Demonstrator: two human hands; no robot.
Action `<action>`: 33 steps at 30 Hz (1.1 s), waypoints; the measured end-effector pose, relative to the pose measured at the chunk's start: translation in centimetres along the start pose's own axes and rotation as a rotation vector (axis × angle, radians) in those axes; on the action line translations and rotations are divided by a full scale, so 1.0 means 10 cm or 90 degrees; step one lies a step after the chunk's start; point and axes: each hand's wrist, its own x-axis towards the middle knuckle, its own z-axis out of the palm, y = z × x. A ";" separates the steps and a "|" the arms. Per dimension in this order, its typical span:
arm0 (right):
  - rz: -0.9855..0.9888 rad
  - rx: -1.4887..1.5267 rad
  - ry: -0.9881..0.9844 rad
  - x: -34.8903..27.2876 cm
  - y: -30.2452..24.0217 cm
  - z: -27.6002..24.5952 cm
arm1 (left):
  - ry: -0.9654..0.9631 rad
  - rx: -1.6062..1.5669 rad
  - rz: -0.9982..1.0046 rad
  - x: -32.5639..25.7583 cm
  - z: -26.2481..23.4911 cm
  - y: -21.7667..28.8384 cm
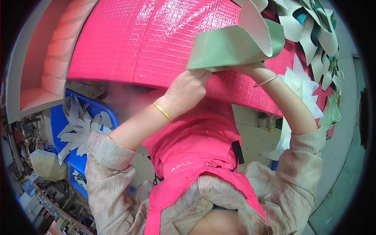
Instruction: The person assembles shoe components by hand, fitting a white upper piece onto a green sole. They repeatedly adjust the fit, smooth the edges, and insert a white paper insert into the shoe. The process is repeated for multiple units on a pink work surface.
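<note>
Though curved, green sheet (223, 47), long axis crosswise

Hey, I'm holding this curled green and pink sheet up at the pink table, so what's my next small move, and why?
I'd probably ease the curled sheet down onto the pink table: your left hand pinches its lower edge, your right hand is partly hidden behind it, and bare pink surface shows to its left.

Small pale lettering (180, 167) is seen on the pink apron (203, 145), below and well apart from the left hand (187, 90).
</note>
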 end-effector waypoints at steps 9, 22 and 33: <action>-0.027 -0.441 -0.176 0.07 0.03 -0.04 | 0.091 -0.102 -0.116 -0.03 0.12 0.03; 0.012 -0.352 -0.322 0.10 0.11 -0.41 | 0.093 -0.148 -0.128 0.09 0.27 0.18; 0.236 -0.173 -0.414 0.28 0.08 -0.63 | -0.011 0.036 -0.164 0.36 0.22 0.45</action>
